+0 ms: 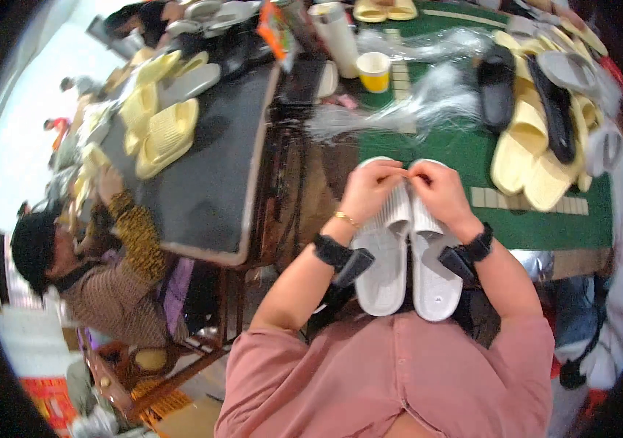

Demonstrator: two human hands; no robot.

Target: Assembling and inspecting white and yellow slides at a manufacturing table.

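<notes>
A pair of light grey slide slippers (383, 270) lies side by side in front of me, heels toward my body and ribbed straps at the far end. Over the straps and toes my left hand (373, 191) and my right hand (439, 191) meet, fingertips pinched close together at the gap between the two slippers. Whatever the fingertips hold is too small or hidden to make out. Just beyond the hands lies a loose bundle of thin clear plastic strands (428, 102). Both wrists carry black straps with dark blocks.
Cream and black slippers (519, 157) are heaped on the green table (545, 232) at the right. A yellow cup (374, 71) and a white bottle (335, 42) stand at the back. On the left, a co-worker (118, 285) sits at a dark table (209, 175) holding cream slippers (169, 139).
</notes>
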